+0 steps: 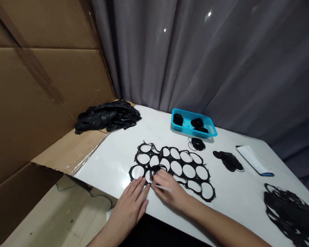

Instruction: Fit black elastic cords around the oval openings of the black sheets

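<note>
A black rubbery sheet (174, 158) with rows of round holes lies flat on the white table. My left hand (134, 196) rests on its near left edge, fingers stretched out and holding nothing. My right hand (170, 190) is closed around a thin pale stick-like tool (163, 187), low over the sheet beside my left fingertips. At its fingers is a small bunch of thin black rings (154, 169); whether the fingers also grip the bunch is hard to see. The tool's tip points at the sheet's near edge.
Behind the sheet stands a blue basket (190, 132) with black ring bundles; another bundle (198, 144) lies before it. To the right are black pieces (229, 161), a white paper pad (253, 159) and more holed sheets (289, 212). A crumpled black heap (108, 116) lies by the cardboard (48, 65).
</note>
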A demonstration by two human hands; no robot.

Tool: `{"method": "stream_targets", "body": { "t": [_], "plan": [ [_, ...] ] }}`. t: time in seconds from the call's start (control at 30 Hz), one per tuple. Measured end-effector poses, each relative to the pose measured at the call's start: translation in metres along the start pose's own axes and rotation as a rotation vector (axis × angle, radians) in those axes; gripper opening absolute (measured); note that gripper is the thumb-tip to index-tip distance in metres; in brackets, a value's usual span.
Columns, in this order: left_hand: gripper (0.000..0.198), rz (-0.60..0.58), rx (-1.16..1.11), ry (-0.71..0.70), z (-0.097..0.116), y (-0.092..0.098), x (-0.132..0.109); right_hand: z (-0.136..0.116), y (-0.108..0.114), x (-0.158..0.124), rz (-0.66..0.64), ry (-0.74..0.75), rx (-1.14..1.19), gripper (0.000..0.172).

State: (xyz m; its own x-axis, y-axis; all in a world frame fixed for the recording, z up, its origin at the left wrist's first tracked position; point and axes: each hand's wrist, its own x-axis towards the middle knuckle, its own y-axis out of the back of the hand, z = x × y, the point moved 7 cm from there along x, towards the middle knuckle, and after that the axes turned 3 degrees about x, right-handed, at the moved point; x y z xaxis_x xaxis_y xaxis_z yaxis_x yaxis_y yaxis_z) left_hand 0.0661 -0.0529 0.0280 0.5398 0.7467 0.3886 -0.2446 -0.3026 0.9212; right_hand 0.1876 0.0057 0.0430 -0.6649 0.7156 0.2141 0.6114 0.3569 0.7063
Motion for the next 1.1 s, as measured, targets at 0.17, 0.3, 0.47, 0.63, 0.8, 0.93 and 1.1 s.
{"method": "stream_targets", "body": {
  "t": [0.17,0.3,0.47,0.63,0.8,0.93,1.1],
  "plan": [
    [0.036,-0.01,-0.005,-0.003,-0.001,-0.003,0.001,0.014,0.033,0.022,0.076,0.088,-0.278,0.018],
    [0.036,-0.032,-0.014,0.001,-0.001,-0.001,0.002,0.067,0.104,0.052,0.445,-0.212,-0.24,0.016],
    [0.038,-0.039,-0.059,0.007,-0.004,0.008,-0.002,0.083,0.073,0.075,0.26,-0.407,0.335,0.021],
    [0.035,0.011,-0.046,0.091,-0.014,0.011,-0.014,0.048,0.004,0.073,-0.041,-0.464,0.794,0.027],
    [0.034,0.014,-0.034,0.067,-0.012,0.008,-0.021,0.023,-0.018,0.063,-0.184,-0.353,0.669,0.022],
    [0.035,-0.013,-0.016,0.059,-0.01,0.006,-0.023,0.011,-0.019,0.058,-0.164,-0.224,0.495,0.023],
    [0.034,0.002,-0.006,0.058,-0.009,0.005,-0.024,0.006,-0.017,0.059,-0.131,-0.17,0.43,0.025]
  ]
}}
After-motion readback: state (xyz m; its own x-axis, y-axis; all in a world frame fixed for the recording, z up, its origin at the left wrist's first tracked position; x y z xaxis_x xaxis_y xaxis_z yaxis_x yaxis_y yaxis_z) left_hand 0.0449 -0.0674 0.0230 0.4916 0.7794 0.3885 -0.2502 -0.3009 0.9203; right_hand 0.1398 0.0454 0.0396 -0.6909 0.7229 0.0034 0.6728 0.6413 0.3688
